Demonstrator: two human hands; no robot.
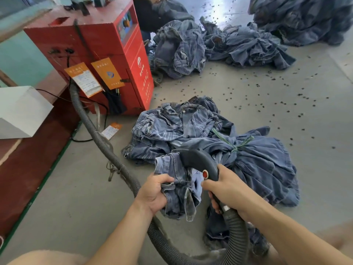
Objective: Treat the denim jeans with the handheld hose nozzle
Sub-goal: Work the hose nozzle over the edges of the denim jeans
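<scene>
Your left hand (155,192) is clenched on a bunched fold of the jeans (179,196), fingers curled over the cloth and thumb on top. Your right hand (225,188) is wrapped around the handle of the nozzle (198,162), thumb lying just below the red button (205,174); whether the thumb presses it cannot be told. The nozzle mouth sits against the denim directly above your left hand, at the upper edge of the held fold.

To do this step well, keep the cloth pulled taut between your left hand and the nozzle mouth, so the fabric lies flat instead of bunching at the opening. Work the nozzle along one seam or panel at a time, and shift your left grip to expose new cloth. Keep the hose (107,148), which loops under your right wrist and runs away past your left forearm, free of kinks.

Beyond your hands lies a tied bundle of jeans (257,161), bound with a green cord (236,146). The hose leads forward and left to a red machine (107,54) with orange tags (86,79) hanging on it. Further out are loose heaps of denim (210,48) and small dark bits (286,104) scattered on the floor (248,83).

No bin or basket shows near your hands. A white box (21,111) stands far to your left; its contents are hidden.
</scene>
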